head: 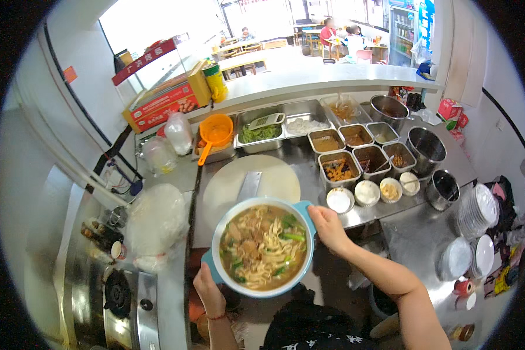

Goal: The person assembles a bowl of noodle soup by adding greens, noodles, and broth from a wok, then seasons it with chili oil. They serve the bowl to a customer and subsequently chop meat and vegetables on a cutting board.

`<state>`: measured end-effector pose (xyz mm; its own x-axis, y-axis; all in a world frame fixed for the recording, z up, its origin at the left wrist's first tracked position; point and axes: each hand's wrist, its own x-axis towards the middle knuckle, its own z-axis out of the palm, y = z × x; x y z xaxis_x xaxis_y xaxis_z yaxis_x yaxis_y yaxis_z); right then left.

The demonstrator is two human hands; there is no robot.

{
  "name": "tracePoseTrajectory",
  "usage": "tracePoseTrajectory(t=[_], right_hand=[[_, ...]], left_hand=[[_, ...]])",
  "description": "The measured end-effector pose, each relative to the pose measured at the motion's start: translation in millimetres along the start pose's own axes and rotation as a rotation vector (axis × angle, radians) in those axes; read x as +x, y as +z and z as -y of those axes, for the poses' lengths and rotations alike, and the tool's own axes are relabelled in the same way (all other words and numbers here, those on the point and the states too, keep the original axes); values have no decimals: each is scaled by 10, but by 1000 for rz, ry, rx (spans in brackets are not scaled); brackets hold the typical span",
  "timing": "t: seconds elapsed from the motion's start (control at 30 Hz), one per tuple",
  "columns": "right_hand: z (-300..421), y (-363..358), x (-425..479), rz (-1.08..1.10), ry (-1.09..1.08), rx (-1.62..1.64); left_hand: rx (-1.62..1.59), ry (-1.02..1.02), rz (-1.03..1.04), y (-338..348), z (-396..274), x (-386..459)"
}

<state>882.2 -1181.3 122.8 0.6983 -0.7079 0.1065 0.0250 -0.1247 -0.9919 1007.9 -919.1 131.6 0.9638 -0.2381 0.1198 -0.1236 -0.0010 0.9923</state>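
Observation:
A blue two-handled bowl point(305, 262) with a white inside is held up in front of my body. Noodle soup point(264, 245) with meat pieces and green leaves fills it close to the rim. My left hand point(210, 288) grips the handle at the lower left. The opposite handle, at the upper right, is in my right hand point(330, 227). Just beyond the bowl lies a round white cutting board point(275, 175) on the steel counter. A cleaver point(250, 186) rests on the board, its near end hidden behind the bowl.
Steel pans of toppings point(339, 170) and small seasoning bowls point(367, 193) stand at the right. An orange strainer ladle point(216, 133) sits over a pan at the back left. Stacked plates point(481, 210) are far right, a gas burner point(117, 293) lower left. People sit beyond the white serving ledge point(323, 76).

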Motion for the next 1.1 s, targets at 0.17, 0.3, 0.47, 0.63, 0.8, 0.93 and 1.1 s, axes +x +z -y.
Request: tracePoseTrajectory(t=[0.17, 0.3, 0.47, 0.63, 0.8, 0.93, 1.1], right_hand=[[101, -622, 1307, -87, 47, 136], [72, -1084, 2402, -140, -17, 173], [-1, -1738, 3793, -156, 26, 68], [-152, -2143, 5057, -194, -88, 36], [-473, -2493, 6267, -246, -71, 29], [-530, -2605, 6989, -200, -29, 137], [-733, -2642, 7621, -197, 11, 259]], left_hand=[[-109, -108, 135, 1196, 49, 1193], [-101, -63, 297, 2121, 16, 2068], [-120, -78, 328, 3389, -94, 2964], [-117, -64, 328, 4459, 55, 3922], [-105, -38, 323, 5471, 202, 4793], [-89, -92, 325, 5981, 309, 5439], [-71, -165, 312, 6420, 390, 5902]])
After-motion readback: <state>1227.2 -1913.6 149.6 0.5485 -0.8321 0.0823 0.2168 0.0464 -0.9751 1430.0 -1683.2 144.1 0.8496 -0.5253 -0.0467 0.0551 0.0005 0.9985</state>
